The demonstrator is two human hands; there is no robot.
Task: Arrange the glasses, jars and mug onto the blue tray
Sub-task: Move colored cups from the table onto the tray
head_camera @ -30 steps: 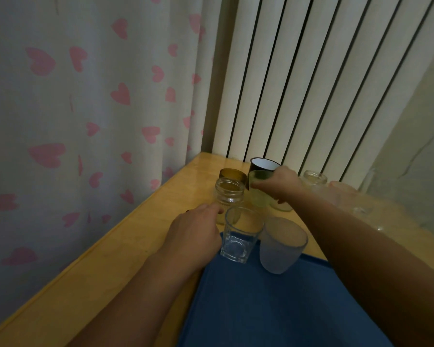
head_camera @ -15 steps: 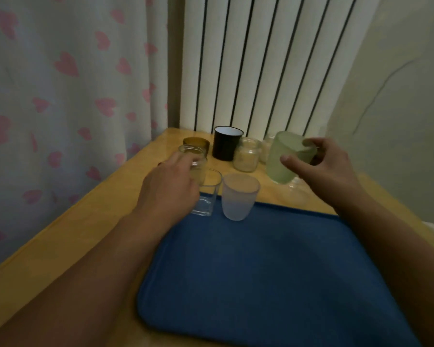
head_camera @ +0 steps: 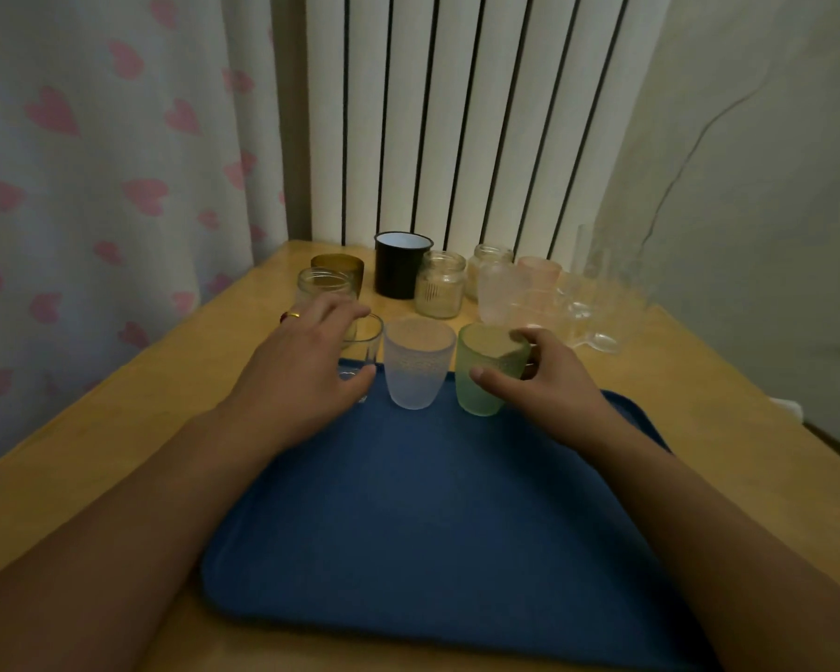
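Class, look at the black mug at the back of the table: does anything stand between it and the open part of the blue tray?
Yes. The black mug stands behind a row along the blue tray's far edge: a clear glass, a frosted glass and a green glass gripped by the right hand. It must be lifted over them.

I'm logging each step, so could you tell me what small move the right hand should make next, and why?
Probably let go of the green glass: it appears to stand upright on the blue tray beside the frosted glass, yet the right hand grips it.
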